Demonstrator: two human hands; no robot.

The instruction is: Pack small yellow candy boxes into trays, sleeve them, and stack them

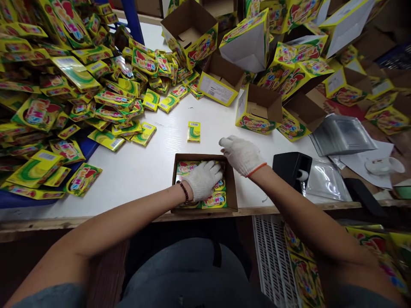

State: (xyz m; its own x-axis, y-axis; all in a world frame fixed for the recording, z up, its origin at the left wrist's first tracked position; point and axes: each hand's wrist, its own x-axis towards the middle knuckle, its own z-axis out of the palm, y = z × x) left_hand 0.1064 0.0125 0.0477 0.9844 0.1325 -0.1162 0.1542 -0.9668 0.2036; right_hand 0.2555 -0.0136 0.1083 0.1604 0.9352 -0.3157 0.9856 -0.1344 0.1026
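Observation:
An open brown carton [231, 194] stands at the table's front edge, with small yellow-green "TWINS" packs [214, 200] lying in rows inside. My left hand [205, 179], in a white knitted glove, rests on those packs with its fingers stretched out, covering several of them. Over the carton's far right corner hovers my gloved right hand [242, 154]; its fingers point left, loosely bent and apart, with nothing seen in them. A single yellow-green pack [194, 131] lies face down on the white table just beyond the carton.
A big heap of packs [112, 100] covers the left side. Empty display boxes [259, 109] crowd the back and right. A black tape dispenser [292, 171] and clear plastic sheets [343, 134] lie to the right. A white crate [276, 261] is below the table.

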